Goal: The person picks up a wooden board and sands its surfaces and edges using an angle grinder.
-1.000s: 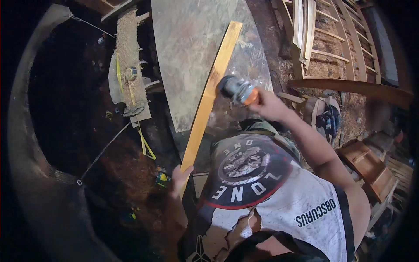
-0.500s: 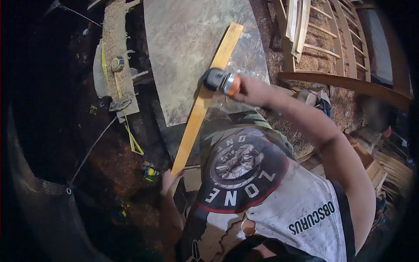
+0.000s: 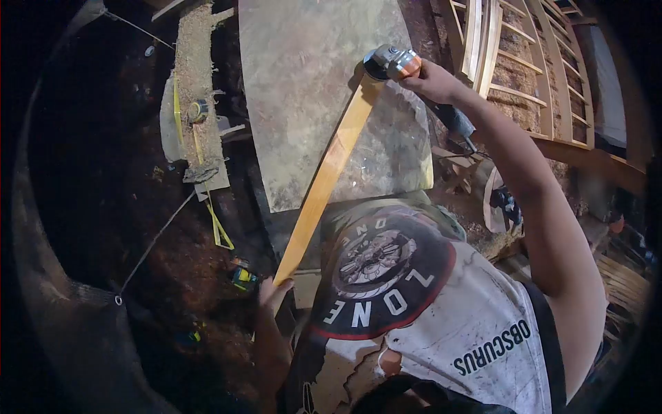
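Note:
A long wooden board (image 3: 329,169) slants across the worktable (image 3: 303,76), its near end sticking out past the table's edge. My left hand (image 3: 274,295) is closed around that near end. In my right hand (image 3: 436,81) is an angle grinder (image 3: 398,62), gripped near its orange and metal head. The grinder's dark disc lies over the far end of the board and covers it. The tool's body runs back under my forearm to a cord. Whether the disc presses on the wood I cannot tell.
On the left, a rough plank (image 3: 196,69) carries a tape measure (image 3: 198,110) and a yellow strap (image 3: 218,224). A yellow-green tool (image 3: 243,279) lies low beside my left hand. Wooden ladder-like frames (image 3: 527,69) stand at the upper right, with scraps and sawdust below.
My right hand has moved the grinder up along the board from its upper middle to its far end. The left hand keeps its hold. The whole view has shifted slightly.

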Tool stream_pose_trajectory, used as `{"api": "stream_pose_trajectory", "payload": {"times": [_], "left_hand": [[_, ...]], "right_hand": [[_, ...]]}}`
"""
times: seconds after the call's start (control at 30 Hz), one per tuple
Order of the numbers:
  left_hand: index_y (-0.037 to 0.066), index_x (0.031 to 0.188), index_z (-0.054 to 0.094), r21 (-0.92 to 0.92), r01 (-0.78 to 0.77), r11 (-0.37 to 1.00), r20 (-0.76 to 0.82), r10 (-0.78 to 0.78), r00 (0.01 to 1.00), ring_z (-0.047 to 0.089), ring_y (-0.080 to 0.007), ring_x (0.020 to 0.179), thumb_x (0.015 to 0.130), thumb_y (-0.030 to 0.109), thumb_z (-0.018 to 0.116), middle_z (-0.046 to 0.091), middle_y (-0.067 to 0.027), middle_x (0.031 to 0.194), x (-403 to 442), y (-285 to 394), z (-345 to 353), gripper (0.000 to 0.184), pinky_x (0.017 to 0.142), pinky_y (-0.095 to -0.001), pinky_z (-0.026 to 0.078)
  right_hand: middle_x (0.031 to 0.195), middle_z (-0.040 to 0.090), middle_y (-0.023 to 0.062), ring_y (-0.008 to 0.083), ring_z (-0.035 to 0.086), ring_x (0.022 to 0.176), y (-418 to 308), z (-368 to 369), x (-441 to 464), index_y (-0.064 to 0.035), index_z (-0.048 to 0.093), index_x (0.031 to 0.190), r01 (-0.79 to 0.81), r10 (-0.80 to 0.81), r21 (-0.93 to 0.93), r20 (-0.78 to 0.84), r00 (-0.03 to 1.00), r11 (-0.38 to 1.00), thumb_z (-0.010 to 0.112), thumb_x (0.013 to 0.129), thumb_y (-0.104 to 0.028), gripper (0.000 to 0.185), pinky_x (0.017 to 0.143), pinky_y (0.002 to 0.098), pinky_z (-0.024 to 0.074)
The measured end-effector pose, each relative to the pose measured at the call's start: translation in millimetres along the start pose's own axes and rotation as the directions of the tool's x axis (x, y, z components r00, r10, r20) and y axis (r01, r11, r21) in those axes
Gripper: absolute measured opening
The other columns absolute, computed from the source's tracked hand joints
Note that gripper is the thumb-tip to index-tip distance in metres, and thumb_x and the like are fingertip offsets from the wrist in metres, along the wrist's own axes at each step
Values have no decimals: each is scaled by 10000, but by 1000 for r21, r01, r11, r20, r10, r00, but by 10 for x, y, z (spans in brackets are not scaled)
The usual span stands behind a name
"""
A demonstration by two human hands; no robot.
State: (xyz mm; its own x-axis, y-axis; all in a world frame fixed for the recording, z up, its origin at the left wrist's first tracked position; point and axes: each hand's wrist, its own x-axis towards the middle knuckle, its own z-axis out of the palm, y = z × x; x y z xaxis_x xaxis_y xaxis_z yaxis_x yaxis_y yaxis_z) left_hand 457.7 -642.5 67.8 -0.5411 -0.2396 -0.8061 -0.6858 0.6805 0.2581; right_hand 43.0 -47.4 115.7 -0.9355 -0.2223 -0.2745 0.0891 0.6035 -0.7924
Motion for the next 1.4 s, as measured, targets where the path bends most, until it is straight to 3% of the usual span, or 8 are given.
{"api": "stream_pose_trajectory", "payload": {"times": [0.03, 0.33, 0.57, 0.8, 0.97, 1.07, 1.13, 1.4], "left_hand": [[-12, 1036, 706, -4, -21, 1000, 6, 21, 1000, 699, -269, 907, 759, 374, 816, 726, -148, 932, 30, -63, 9, 487, 748, -410, 506], [-26, 1030, 705, -180, -31, 983, 66, 44, 997, 694, -246, 831, 749, 385, 824, 722, -145, 912, 49, -177, 14, 512, 710, -401, 502], [-27, 1023, 706, -175, 20, 984, 89, -5, 996, 693, -249, 839, 749, 399, 823, 720, -154, 905, 132, -306, 29, 520, 721, -413, 500], [-4, 1039, 714, 42, -34, 999, 9, 34, 999, 712, -322, 918, 740, 459, 823, 730, -171, 941, 172, -301, -4, 562, 795, -432, 528], [55, 1148, 713, 180, 12, 984, 99, -30, 995, 697, -351, 1022, 733, 500, 812, 724, -213, 1065, 116, -40, -156, 617, 852, -435, 526], [22, 1150, 702, 253, 117, 960, 72, -140, 988, 682, -360, 1058, 788, 498, 762, 711, -240, 1087, 50, 96, -178, 601, 886, -446, 513], [5, 1147, 696, 164, 159, 974, 58, -171, 984, 675, -364, 1068, 820, 492, 728, 708, -244, 1090, 287, -356, -71, 588, 899, -450, 506], [-39, 1136, 683, 56, 108, 993, 3, -108, 994, 669, -374, 1066, 874, 478, 666, 705, -253, 1084, 383, -413, -197, 580, 897, -457, 497]], "right_hand": [[1133, 696, 124, 249, 658, 1074, 8, -2, 22, -74, 608, 1265, -43, 44, -30, 3, 999, 999, 704, 850, -408, 541, 974, 359, 478], [1109, 705, 192, 318, 683, 1049, -34, 228, -310, -34, 608, 1240, -65, 57, -60, -128, 990, 996, 709, 838, -402, 555, 919, 410, 515], [1019, 694, 241, 388, 684, 987, -579, 990, -1050, 16, 566, 1219, 62, -40, -106, 195, 980, 992, 700, 863, -303, 497, 872, 426, 532], [1115, 692, 131, 200, 661, 1028, -205, 348, -525, 3, 551, 1277, -89, 87, 114, 25, 996, 990, 714, 887, -272, 504, 942, 364, 507], [1041, 682, 75, 166, 632, 944, -14, -30, -135, -41, 605, 1217, -45, 43, -122, -22, 999, 991, 686, 897, -337, 444, 879, 337, 498], [1046, 713, 161, 296, 691, 992, -80, -33, -77, -43, 621, 1204, -90, 89, -31, -23, 996, 995, 707, 849, -415, 521, 874, 383, 522], [1021, 699, 113, 204, 650, 928, -91, 210, -222, -23, 608, 1213, -104, 99, -63, -78, 992, 993, 618, 945, -421, 480, 851, 362, 515], [1110, 698, 152, 250, 676, 986, -378, 519, -658, -5, 560, 1255, -14, 19, -38, 136, 991, 999, 734, 855, -313, 534, 901, 378, 521]]}}
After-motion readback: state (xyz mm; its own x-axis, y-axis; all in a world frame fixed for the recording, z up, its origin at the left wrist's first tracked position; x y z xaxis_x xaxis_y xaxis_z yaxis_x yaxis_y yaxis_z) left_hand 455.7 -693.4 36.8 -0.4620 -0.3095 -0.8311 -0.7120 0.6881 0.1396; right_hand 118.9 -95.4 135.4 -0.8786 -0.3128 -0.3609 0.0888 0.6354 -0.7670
